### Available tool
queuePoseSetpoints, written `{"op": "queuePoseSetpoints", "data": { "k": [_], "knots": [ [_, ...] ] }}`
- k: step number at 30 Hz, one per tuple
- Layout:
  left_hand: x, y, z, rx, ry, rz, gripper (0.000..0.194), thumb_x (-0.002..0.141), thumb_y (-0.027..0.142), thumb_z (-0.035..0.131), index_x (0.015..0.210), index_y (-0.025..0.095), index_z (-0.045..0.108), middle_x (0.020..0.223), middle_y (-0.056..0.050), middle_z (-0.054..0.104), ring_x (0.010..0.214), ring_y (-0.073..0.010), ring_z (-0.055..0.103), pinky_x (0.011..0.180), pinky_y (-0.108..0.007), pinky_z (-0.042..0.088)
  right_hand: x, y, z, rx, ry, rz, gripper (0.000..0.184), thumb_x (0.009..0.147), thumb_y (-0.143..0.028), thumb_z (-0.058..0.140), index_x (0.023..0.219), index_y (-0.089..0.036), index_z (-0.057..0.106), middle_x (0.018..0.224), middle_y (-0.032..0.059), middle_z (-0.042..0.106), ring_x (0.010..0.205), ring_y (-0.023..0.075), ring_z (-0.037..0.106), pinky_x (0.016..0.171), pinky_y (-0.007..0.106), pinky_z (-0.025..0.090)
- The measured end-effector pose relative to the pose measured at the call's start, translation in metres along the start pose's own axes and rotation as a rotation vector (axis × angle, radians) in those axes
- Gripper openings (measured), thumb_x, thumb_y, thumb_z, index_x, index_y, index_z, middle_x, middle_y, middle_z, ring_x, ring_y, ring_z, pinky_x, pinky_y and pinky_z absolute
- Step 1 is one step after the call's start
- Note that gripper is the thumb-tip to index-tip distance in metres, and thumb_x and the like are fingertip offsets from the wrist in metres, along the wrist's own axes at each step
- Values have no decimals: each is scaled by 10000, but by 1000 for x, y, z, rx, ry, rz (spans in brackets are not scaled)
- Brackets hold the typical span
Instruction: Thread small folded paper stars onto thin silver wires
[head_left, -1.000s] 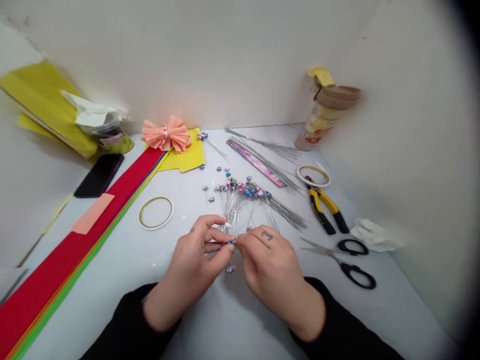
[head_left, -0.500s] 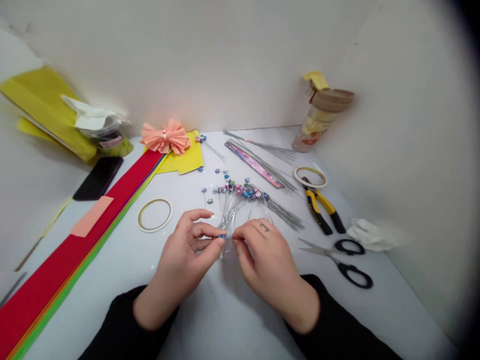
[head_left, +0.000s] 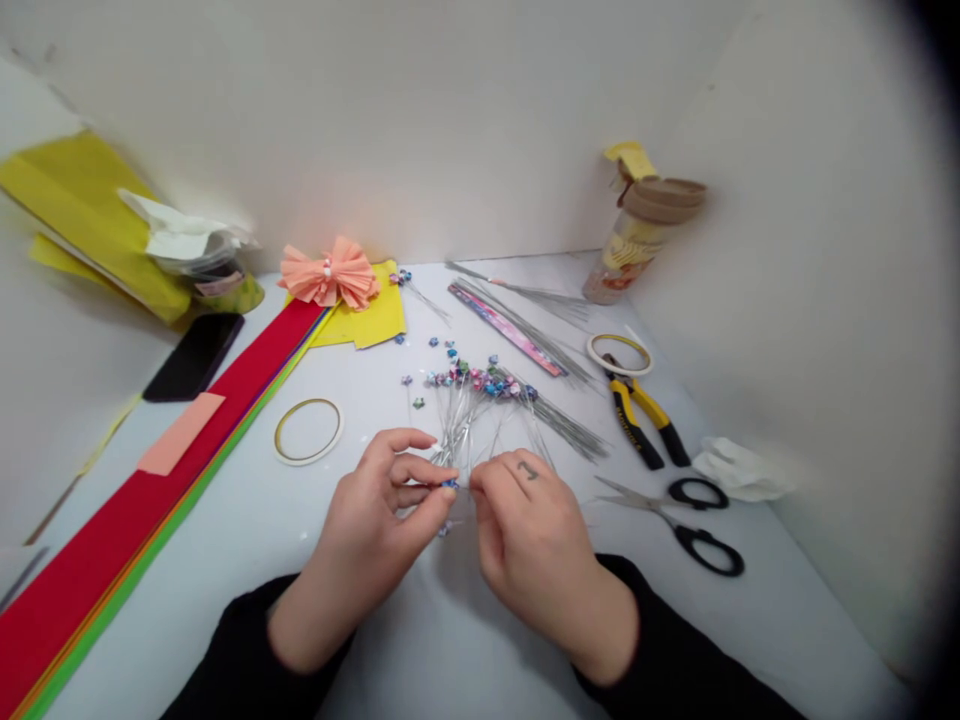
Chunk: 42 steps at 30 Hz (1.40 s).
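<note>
My left hand pinches a small blue paper star between thumb and fingertips. Close beside it, my right hand is closed in a pinch; what its fingertips hold, if anything, is too fine to make out. A second small star shows just below the left fingertips. Beyond both hands lies a cluster of colourful paper stars on thin wires, their stems pointing toward me. Several loose stars, one of them a green star, are scattered to the left of the cluster.
Scissors, pliers and a tape roll lie at right; another tape roll is at left. Wires and patterned strips lie behind. Red paper, a peach bow, phone and cup surround the space.
My left hand has shifted slightly down and right with the star. My right hand has moved slightly right, and a second star now shows below the left fingertips.
</note>
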<state>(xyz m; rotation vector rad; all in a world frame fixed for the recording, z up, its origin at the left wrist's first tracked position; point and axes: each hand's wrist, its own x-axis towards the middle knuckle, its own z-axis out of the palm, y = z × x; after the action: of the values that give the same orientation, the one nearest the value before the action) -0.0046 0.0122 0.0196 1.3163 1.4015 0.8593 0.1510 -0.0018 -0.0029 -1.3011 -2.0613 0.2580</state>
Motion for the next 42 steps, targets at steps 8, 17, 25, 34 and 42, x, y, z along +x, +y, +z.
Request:
{"op": "queuePoseSetpoints", "data": {
  "k": [8,17,25,34,42],
  "knots": [
    [1,-1,-1,-7,-30,3,362,725,225,656,1026,215,454,800,-18,735,792,-181,727,716,-290,587,1,-2,-1,-55,16,-46,223,823,-44,399,736,-163,566,689,79,548,683,227,462,613,344,376],
    [2,-4,-1,9,-54,7,334,745,226,650,1023,218,465,809,-17,741,772,-175,727,708,-282,588,1,-2,0,-46,11,-39,228,826,-41,394,738,-156,570,686,79,545,680,225,461,616,347,386],
    [2,-7,-2,1,-72,14,332,767,227,649,1054,212,481,863,-34,751,811,-173,725,722,-268,578,1,-1,0,-21,9,-37,209,817,-45,400,742,-162,556,691,75,549,686,225,474,619,345,388],
    [3,2,-17,152,80,222,427,835,224,624,1226,218,453,899,-18,748,784,-134,692,692,-230,529,6,3,-3,196,9,91,150,825,-62,433,765,-173,515,711,37,552,707,189,518,635,298,389],
    [6,-9,-15,208,-13,388,472,863,142,571,1285,270,402,811,48,691,775,-113,643,724,-255,470,4,1,-5,238,-65,81,142,835,-76,437,765,-174,512,717,38,562,713,188,519,643,297,380]
  ]
}}
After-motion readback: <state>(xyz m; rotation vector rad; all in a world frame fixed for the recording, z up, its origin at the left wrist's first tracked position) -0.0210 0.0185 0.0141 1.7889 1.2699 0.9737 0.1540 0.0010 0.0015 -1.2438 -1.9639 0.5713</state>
